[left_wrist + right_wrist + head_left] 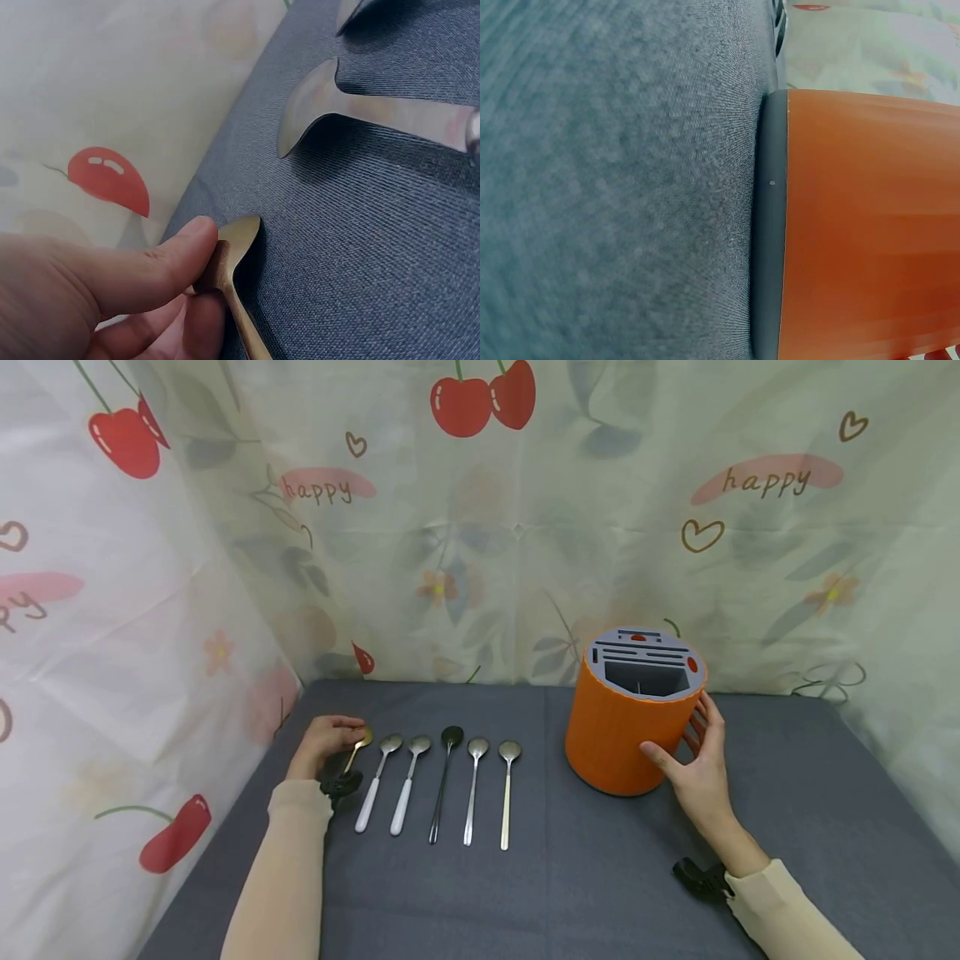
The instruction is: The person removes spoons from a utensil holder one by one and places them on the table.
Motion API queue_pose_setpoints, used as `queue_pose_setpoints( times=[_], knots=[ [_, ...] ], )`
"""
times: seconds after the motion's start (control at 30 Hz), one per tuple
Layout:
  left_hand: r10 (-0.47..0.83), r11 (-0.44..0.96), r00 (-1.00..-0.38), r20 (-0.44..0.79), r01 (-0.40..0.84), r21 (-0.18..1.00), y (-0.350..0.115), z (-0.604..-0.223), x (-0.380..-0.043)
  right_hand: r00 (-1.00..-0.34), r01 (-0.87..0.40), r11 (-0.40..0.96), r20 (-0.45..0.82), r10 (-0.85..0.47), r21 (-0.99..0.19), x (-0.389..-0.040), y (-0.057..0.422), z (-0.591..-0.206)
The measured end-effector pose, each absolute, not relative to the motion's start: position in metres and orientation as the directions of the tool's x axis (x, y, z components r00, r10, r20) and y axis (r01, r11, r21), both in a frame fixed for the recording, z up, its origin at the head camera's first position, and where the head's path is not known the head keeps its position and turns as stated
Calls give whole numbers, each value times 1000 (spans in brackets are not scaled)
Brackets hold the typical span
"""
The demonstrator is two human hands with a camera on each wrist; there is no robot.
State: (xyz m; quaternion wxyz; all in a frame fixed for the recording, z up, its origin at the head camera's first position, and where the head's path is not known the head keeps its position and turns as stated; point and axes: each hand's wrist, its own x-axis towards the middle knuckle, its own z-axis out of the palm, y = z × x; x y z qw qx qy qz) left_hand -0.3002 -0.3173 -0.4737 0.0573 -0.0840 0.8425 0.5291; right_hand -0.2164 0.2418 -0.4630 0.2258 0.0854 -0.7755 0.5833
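Note:
My left hand (327,741) pinches the bowl of a gold spoon (241,234) between thumb and fingers, at the left end of a row of spoons. The spoon's handle slants down and is partly hidden by my wrist in the head view. Beside it lie two white-handled spoons (372,793) (406,793), a black spoon (446,777), a silver spoon (472,785) and a spoon with a pale gold handle (506,793). My right hand (701,768) holds the right side of an upright orange knife holder (622,739), thumb in front, fingers around the side. Its grey top has slots and a square opening.
A dark grey cloth (600,877) covers the table. Patterned curtains (510,568) hang behind and along the left side. A thin cord or wire shape (828,681) shows near the table's back right edge.

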Motion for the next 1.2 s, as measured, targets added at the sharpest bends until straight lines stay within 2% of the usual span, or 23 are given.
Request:
queue_pose_setpoints(
  times=[0.43, 1.2],
  knots=[
    [-211, 572, -970, -121, -223, 790, -311, -475, -301, -884, -396, 308, 450, 126, -865, -216, 242, -463],
    [-218, 596, -968, -122, -232, 769, -306, -475, -302, -887, -385, 303, 440, 138, -872, -216, 241, -461]
  ],
)
